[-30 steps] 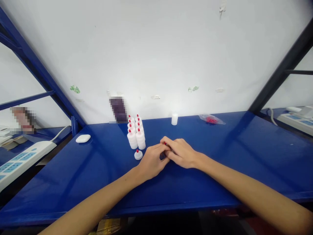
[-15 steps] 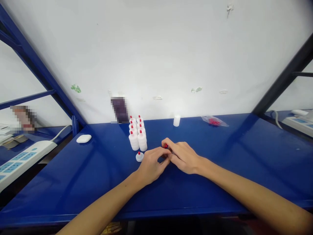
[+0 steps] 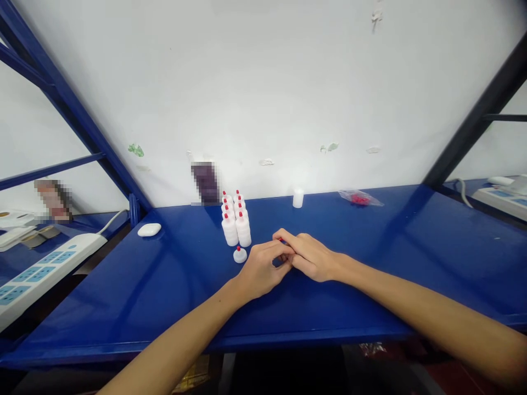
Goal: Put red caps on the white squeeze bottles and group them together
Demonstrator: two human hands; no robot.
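My left hand (image 3: 263, 269) is closed in a pinch, its fingertips meeting those of my right hand; what it pinches is hidden. My right hand (image 3: 313, 258) curls over, and a bit of a small red cap (image 3: 280, 239) shows under its bent index finger. Just left of my hands lies a white nozzle lid with a red tip (image 3: 240, 255), apart from any bottle. Behind it, several white squeeze bottles (image 3: 242, 230) with red tips stand upright in two close rows.
A lone white bottle or cylinder (image 3: 298, 198) stands near the wall, left of a clear bag of red caps (image 3: 360, 199). A white case (image 3: 149, 230) lies at left on the blue table (image 3: 173, 296). A power strip (image 3: 49, 274) is beyond the table's left side.
The view has shifted slightly. My hands stay together, and the right index finger has closed further over the red cap, so less of it shows.
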